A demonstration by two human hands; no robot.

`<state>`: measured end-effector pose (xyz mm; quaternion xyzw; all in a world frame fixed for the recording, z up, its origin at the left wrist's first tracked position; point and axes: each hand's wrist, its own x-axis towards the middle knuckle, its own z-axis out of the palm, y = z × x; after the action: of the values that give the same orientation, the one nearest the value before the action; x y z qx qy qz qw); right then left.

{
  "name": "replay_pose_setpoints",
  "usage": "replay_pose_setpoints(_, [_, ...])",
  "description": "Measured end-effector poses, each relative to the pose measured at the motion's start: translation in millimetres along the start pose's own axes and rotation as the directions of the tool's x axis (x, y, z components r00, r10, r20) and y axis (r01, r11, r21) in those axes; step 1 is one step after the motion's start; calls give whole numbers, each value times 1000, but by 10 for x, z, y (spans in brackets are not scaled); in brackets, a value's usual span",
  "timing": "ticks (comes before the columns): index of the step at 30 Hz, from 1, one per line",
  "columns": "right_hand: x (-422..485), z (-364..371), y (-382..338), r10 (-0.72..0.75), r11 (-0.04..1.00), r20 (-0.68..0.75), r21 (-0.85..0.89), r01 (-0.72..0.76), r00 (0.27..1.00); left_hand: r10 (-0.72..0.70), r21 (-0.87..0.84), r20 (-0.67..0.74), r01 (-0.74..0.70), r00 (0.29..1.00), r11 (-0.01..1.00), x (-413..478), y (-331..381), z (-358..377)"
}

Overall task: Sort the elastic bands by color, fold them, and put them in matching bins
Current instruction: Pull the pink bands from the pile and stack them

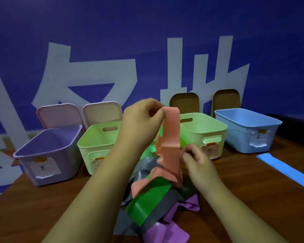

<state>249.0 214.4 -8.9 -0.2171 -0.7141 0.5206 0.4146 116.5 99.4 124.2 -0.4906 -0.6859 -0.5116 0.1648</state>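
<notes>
1. Pink band (170, 137): pinched at its top by left hand (140, 118), lower down by right hand (197, 160); hangs over the band pile (153, 199).
2. Step: apparently separating it. Next: fold, find matching bin.

A brown wooden table (42, 207) carries a tangled pile of elastic bands at its near middle: a grey band (125, 223), a green band (147, 204), a purple band (167, 232) and a salmon-pink band (171, 155) that rises from the heap. Behind the pile four open bins stand in a row. The purple bin (47, 155) is far left of it, one green bin (93, 151) behind-left, another green bin (200, 132) behind-right and the blue bin (244, 134) far right. A blue band (286, 171) lies flat well right of the pile.
</notes>
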Motion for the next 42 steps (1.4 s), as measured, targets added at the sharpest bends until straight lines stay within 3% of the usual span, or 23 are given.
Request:
replay_pose_setpoints(4, [-43, 36, -28, 65, 990, 160, 116, -84, 985, -71, 3, 86, 71, 994, 997, 49, -53, 46])
replay_pose_setpoints(10, [-75, 20, -55, -86, 979, 201, 196, 46, 976, -174, 91, 174, 160, 969, 983, 117, -160, 119])
replay_pose_setpoints(13, [-70, 8, -27, -147, 988, 144, 79, 137, 979, -231, 167, 315, 186, 921, 968, 135, -226, 98])
replay_pose_setpoints(18, [-74, -10, -21, -136, 990, 84, 52, 132, 987, -233, 337, 598, 24, 767, 941, 136, -207, -109])
replay_pose_setpoints(25, [-81, -13, -43, -123, 991, 64, 51, 120, 990, -92, 230, 745, -125, 660, 965, 52, 68, -167])
replay_pose_setpoints(35, [-77, -13, -22, -131, 986, 56, 108, 124, 990, -37, 261, 662, -183, 748, 948, 43, -6, 32])
replay_pose_setpoints(42, [21, -18, 105, -74, 980, -98, 180, 90, 993, 76, 230, 442, -195, 894, 953, 182, 197, -23])
